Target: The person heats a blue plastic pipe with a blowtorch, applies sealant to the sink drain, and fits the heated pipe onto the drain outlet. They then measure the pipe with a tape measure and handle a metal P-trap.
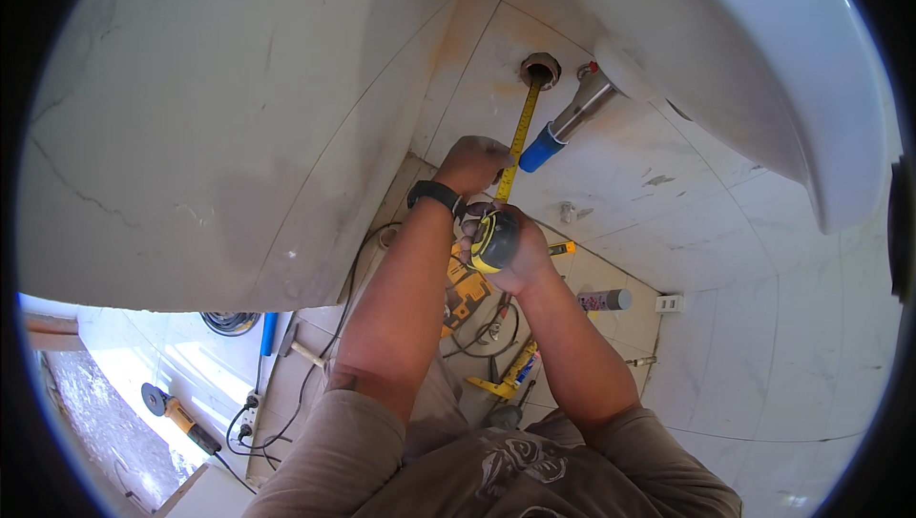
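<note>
A yellow-and-black tape measure sits in my right hand, the fingers wrapped round its case. Its yellow blade runs out to a round pipe opening in the tiled wall, with the tip at or inside the rim. My left hand, a dark band on its wrist, is closed on the blade partway along. Just right of the blade, a metal drain pipe with a blue end piece slants down from the white washbasin.
Below my hands lie a yellow power tool, a yellow caulking gun and a spray can. A hammer, an angle grinder and a power strip with trailing cables are lower left. A large tiled panel flanks my left.
</note>
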Demonstrator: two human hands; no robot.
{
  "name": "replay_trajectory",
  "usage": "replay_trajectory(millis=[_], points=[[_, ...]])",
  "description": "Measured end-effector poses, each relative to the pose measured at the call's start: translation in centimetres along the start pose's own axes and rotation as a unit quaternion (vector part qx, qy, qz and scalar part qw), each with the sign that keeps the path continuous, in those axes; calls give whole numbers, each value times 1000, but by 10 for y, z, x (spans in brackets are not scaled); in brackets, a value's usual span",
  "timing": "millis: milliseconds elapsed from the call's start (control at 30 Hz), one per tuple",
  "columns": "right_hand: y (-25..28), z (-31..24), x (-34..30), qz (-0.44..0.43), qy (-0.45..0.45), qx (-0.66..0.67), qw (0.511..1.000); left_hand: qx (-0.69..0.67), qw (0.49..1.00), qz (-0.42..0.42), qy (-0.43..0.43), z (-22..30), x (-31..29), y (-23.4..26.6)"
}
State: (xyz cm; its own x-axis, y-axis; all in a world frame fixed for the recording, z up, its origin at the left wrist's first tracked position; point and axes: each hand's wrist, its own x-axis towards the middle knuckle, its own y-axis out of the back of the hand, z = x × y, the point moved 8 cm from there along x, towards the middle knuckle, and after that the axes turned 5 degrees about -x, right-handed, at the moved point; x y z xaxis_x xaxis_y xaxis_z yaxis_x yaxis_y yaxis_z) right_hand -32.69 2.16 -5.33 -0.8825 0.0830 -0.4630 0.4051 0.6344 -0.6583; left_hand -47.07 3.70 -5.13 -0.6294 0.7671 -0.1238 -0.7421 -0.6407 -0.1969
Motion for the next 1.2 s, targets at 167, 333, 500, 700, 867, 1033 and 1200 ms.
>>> replay_trajectory(millis=[167,333,500,700,867,1033,1200], points=[[-7,-3,-2,-39,0,-7,999,-30,999,-21,17,3,-5,0],[-10,-4,-3,-52,-11,23,998,-92,994,-41,51,1,-10,-2],[-5,-4,-2,-39,-8,4,999,-107,992,-39,49,2,-10,-3],[-1,-3,0,-29,-9,6,1000,-129,989,-46,62,0,-10,-4],[-5,-2,0,-62,-12,33,997,-151,985,-44,64,-2,-10,-4],[-3,-1,1,-56,-8,30,998,-154,985,-37,67,-8,-7,-5],[-1,0,0,-48,-16,30,998,-158,985,-20,61,-9,-5,-6]])
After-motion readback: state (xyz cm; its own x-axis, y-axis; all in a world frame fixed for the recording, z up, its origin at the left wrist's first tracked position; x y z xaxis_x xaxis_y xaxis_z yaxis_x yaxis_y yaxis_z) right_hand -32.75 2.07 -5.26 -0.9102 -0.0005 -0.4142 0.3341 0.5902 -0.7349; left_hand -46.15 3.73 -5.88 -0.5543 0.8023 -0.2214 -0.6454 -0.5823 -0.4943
